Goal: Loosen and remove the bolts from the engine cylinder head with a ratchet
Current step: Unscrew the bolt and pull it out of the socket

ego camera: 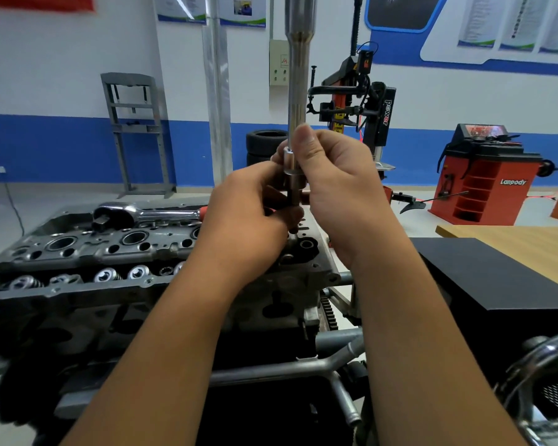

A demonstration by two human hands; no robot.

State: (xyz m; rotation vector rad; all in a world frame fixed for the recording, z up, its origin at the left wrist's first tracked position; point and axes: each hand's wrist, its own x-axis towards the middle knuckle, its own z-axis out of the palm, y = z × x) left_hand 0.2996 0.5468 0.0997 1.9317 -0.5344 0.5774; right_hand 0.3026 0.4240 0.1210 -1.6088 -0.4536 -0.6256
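Both hands gripped the upright extension bar [295,123]: right hand [332,175] pinching its socket, left hand [252,214] lower, over the cylinder head's [110,252] right end; the ratchet [136,214] lay along its far edge

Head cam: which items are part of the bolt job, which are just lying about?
In the job:
- cylinder head
- long tool bar with socket, upright, held by right hand and left hand
- ratchet lying on the cylinder head

Lying about:
- tyres
- tyre changer
- red wheel balancer
- black box
- wooden table
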